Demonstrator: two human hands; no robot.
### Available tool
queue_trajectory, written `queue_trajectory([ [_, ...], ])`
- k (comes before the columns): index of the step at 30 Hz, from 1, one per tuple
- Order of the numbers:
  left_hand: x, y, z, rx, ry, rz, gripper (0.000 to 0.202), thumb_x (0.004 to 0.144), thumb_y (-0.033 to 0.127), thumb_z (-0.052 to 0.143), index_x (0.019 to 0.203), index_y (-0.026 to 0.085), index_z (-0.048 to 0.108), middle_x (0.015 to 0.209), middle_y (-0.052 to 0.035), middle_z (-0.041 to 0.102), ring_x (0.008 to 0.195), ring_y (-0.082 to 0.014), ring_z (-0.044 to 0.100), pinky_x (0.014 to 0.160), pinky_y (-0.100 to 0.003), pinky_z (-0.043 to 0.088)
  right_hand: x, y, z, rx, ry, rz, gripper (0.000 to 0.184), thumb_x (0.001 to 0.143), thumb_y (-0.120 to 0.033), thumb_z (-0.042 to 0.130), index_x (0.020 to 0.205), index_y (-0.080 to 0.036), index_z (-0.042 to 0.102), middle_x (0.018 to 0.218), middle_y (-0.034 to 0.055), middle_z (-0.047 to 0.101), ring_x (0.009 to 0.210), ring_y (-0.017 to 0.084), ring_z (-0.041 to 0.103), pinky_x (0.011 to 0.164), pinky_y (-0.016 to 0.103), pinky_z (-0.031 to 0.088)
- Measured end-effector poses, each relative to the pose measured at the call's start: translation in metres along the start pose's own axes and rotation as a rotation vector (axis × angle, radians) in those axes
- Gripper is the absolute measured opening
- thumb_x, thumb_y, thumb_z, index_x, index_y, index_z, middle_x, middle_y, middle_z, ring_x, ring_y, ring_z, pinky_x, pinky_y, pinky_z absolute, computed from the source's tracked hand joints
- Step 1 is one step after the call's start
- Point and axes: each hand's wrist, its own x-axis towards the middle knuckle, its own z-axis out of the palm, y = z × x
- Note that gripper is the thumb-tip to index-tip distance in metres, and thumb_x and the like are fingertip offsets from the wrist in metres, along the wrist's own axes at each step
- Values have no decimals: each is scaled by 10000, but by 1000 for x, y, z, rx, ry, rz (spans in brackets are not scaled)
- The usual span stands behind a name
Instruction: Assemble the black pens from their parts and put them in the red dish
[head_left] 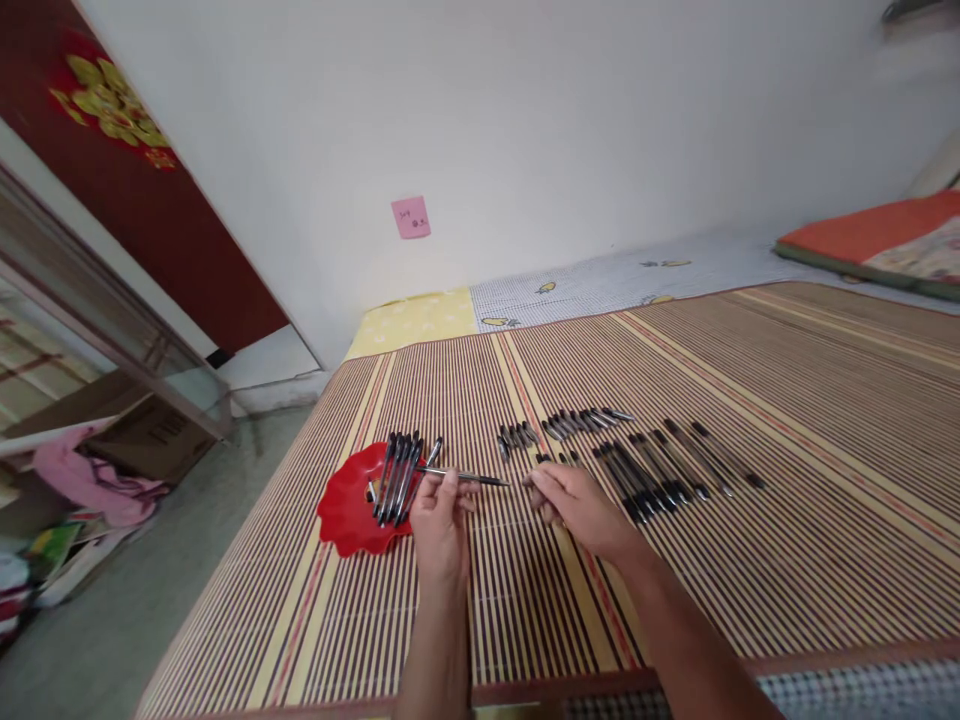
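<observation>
Toward the left edge of the mat [360, 630], the left hand [441, 508] grips a pen [482, 480]; the right hand's [574, 500] grip I can't tell.

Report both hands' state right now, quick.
Left hand: closed, holding a pen.
Right hand: curled, apart from that pen; whether its grip holds anything cannot be told.

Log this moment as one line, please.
left hand: holding pen | right hand: near pen's tip | red plate: pens lying across
</observation>
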Motion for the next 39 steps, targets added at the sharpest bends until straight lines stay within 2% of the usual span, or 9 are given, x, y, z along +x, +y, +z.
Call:
queue_trajectory([
  [4, 8, 8, -6, -110, 147, 14, 364, 639, 322, 881, 785, 145, 599, 692, -8, 675, 628, -124, 686, 535, -157, 504, 19, -11, -6, -466, 193, -43, 255, 956, -294, 473, 1033, -173, 683, 959, 81, 724, 884, 206, 672, 770, 287, 483],
  [7, 10, 10, -8, -143, 176, 37, 362, 641, 317, 878, 801, 143, 604, 690, -8, 680, 625, -121, 685, 571, -171, 525, 47, -22, 6, -741, 163, -6, 246, 958, -243, 500, 1095, -169, 691, 1108, 108, 711, 991, 214, 672, 821, 269, 471],
  [13, 7, 8, -5, -169, 185, 36, 392, 623, 326, 887, 792, 143, 585, 657, 4, 654, 591, -112, 665, 558, -167, 518, 97, -22, 46, -887, 122, 114, 183, 874, -138, 601, 1013, -95, 711, 1072, 225, 711, 1013, 288, 689, 831, 324, 472],
  [18, 7, 10, -6, -191, 168, 27, 377, 643, 316, 875, 815, 149, 584, 690, 12, 649, 603, -104, 665, 577, -170, 519, 88, -10, 53, -885, 93, 123, 195, 835, -57, 562, 963, -86, 707, 1009, 246, 721, 960, 299, 699, 779, 339, 465],
  [22, 5, 10, -6, -195, 168, 10, 370, 654, 317, 869, 825, 149, 587, 695, 4, 660, 626, -113, 678, 598, -177, 526, 53, -4, 40, -812, 57, 97, 94, 750, -85, 635, 797, -154, 678, 832, 141, 719, 808, 251, 692, 675, 295, 439],
  [25, 3, 10, -5, -191, 152, -1, 367, 658, 321, 868, 812, 150, 583, 690, 3, 658, 637, -118, 680, 607, -185, 531, 28, 0, 27, -638, 86, 58, 23, 774, -172, 610, 767, -193, 615, 736, 56, 664, 687, 201, 641, 593, 271, 415],
  [27, 2, 10, -4, -191, 145, -7, 381, 642, 322, 879, 807, 152, 581, 679, 7, 652, 635, -119, 678, 602, -183, 530, 18, 4, 21, -361, 125, 31, 23, 774, -220, 594, 770, -201, 583, 690, 20, 618, 643, 186, 607, 563, 268, 411],
  [33, 2, 5, -2, -191, 150, -19, 385, 627, 311, 886, 809, 148, 588, 683, 10, 654, 613, -112, 676, 593, -179, 529, 17, 10, 25, 500, 151, 39, 369, 723, -299, 694, 1059, -179, 597, 802, 17, 659, 670, 165, 648, 642, 306, 515],
  [39, 4, 1, -4, -180, 154, -6, 387, 631, 319, 883, 826, 142, 599, 698, -3, 675, 640, -121, 689, 621, -188, 541, 12, -4, 33, 801, 217, 33, 332, 722, -335, 780, 987, -198, 634, 924, 55, 726, 847, 189, 707, 836, 353, 550],
])
